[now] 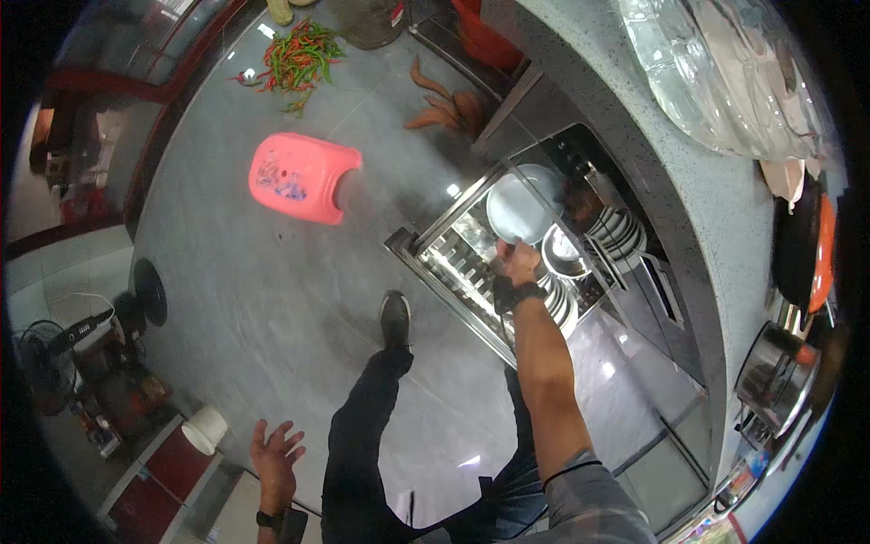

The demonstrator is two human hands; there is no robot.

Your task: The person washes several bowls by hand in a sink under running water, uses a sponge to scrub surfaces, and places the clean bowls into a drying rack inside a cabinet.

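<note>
My right hand [520, 260] is over the pulled-out metal dish drawer [469, 299], with its fingers at the near edge of a pale round bowl or basin [520, 205]; whether they grip it is hard to tell. Beside the hand lies a shiny steel bowl [565, 250]. Plates [563, 306] stand in a row under my right wrist, and more dishes [617, 233] stand deeper in the cabinet. My left hand [275, 454] hangs at the lower left with its fingers apart, holding nothing, away from the drawer.
A pink plastic stool [299, 178] stands on the tiled floor. Red and green chili peppers [299, 58] and orange-brown root vegetables [448, 109] lie beyond it. A grey countertop [686, 170] runs along the right, bearing a steel pot [778, 381]. A white bucket [204, 430] is at lower left.
</note>
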